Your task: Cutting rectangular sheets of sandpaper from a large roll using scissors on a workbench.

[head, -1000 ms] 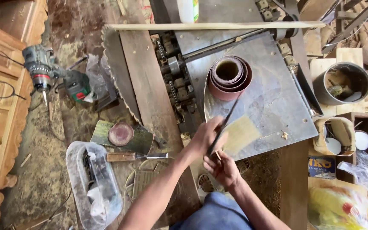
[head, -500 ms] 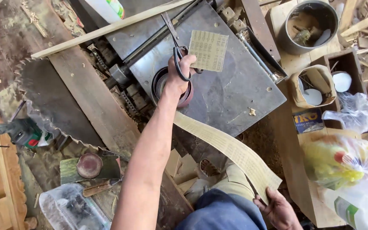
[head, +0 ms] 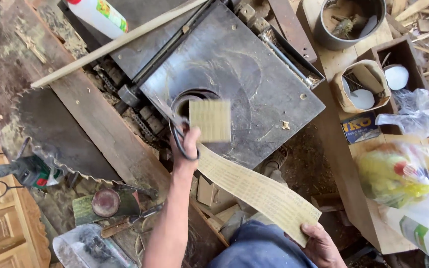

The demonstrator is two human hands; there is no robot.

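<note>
**Sandpaper strip stretched between two hands over a steel surface**

Far left, a large toothed saw blade (head: 50,134) lies flat on a worn plank (head: 100,124), dull grey and rust-stained. Near it sit a green power drill (head: 23,171) and a small round tin (head: 105,202) on a scrap of board.

The left hand (head: 187,144) is clenched through the black loops of a pair of scissors (head: 179,136), thumb uppermost, at the near edge of the steel surface (head: 254,74). Just right of it floats a small square piece (head: 210,120) of tan sandpaper, blurred; whether it is loose or pinched by the blades cannot be told. It hides part of a round hole (head: 189,99) in the surface.

From the scissors the sandpaper strip (head: 256,191) runs long and flat, its long axis slanting from the left hand, near and to the right, down to the right hand (head: 323,243), which grips its near end above the lap. The far end touches the scissors, so the left hand is nearer the cut edge. The strip is pale tan, matte, faintly printed in rows, slightly bowed.

Further right: a dark bucket (head: 348,22), a torn paper bag (head: 361,84) holding white discs, and crinkled plastic bags (head: 408,173) on a wooden bench.
</note>
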